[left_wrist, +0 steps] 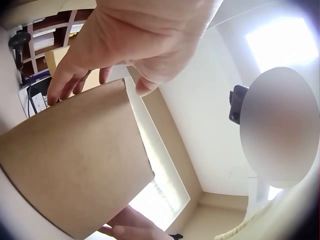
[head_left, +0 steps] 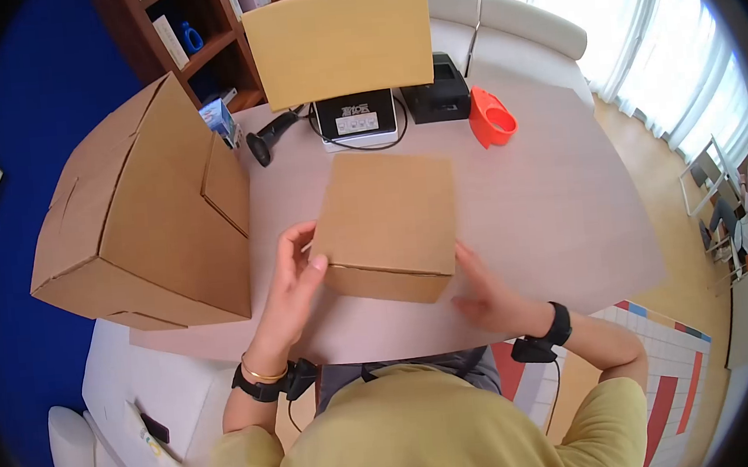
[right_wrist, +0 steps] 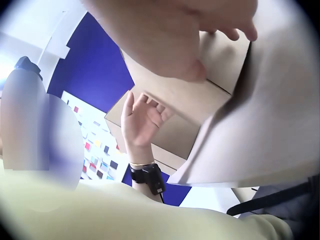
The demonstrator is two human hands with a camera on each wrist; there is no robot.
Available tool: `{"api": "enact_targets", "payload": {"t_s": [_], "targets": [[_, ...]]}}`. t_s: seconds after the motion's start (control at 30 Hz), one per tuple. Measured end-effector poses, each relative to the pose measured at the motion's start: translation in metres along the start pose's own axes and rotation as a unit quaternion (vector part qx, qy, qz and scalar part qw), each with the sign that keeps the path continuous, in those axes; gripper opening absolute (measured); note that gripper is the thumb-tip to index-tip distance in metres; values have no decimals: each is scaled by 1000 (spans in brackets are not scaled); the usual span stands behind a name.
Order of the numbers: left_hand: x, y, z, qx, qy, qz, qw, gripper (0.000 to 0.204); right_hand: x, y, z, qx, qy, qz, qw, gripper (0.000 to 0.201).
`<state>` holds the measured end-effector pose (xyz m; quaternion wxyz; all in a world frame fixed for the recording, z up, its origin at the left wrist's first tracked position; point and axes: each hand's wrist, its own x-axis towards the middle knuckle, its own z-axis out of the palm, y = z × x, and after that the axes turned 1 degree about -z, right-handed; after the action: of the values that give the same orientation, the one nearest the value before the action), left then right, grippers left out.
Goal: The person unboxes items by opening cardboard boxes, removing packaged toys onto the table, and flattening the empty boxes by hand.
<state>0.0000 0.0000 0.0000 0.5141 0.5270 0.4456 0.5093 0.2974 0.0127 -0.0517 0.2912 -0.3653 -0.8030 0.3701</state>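
Observation:
A closed brown cardboard box [head_left: 387, 215] sits on the table in front of the person, seen from above in the head view. At its left side is the left hand [head_left: 290, 284], with the thumb by the near top corner and the fingers along the side. The right hand [head_left: 493, 293] lies against the right side, fingers extended and fingertips close to the near corner. In the left wrist view the left hand [left_wrist: 140, 40] reaches over the edge of the box [left_wrist: 80, 155]. The right wrist view shows the left palm facing the box with relaxed fingers.
A larger cardboard box [head_left: 170, 214] stands at the table's left. Along the back are a black barcode scanner [head_left: 270, 140], a device with a tan panel [head_left: 337, 47], a black printer [head_left: 438, 95] and an orange-red tape dispenser [head_left: 495, 120]. The table's [head_left: 557, 219] near edge adjoins the person.

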Motion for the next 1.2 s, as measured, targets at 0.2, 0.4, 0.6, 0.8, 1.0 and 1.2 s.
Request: {"api": "enact_targets", "payload": {"t_s": [0.2, 0.4, 0.6, 0.8, 1.0, 1.2], "targets": [[3, -2, 7, 35, 13, 62, 997, 48, 54, -33, -59, -216, 82, -147, 962, 65], [9, -7, 13, 37, 34, 50, 997, 64, 108, -27, -85, -314, -69, -302, 897, 47], [9, -6, 12, 22, 18, 24, 999, 66, 112, -68, -95, -287, -137, -271, 908, 40], [12, -11, 13, -25, -14, 28, 999, 68, 112, -57, -109, -267, -165, -250, 916, 47], [14, -9, 10, -35, -25, 24, 999, 72, 120, -37, -110, -261, -107, -334, 900, 33], [14, -2, 18, -57, 12, -13, 998, 78, 115, -22, -100, -250, 113, -230, 934, 21]]}}
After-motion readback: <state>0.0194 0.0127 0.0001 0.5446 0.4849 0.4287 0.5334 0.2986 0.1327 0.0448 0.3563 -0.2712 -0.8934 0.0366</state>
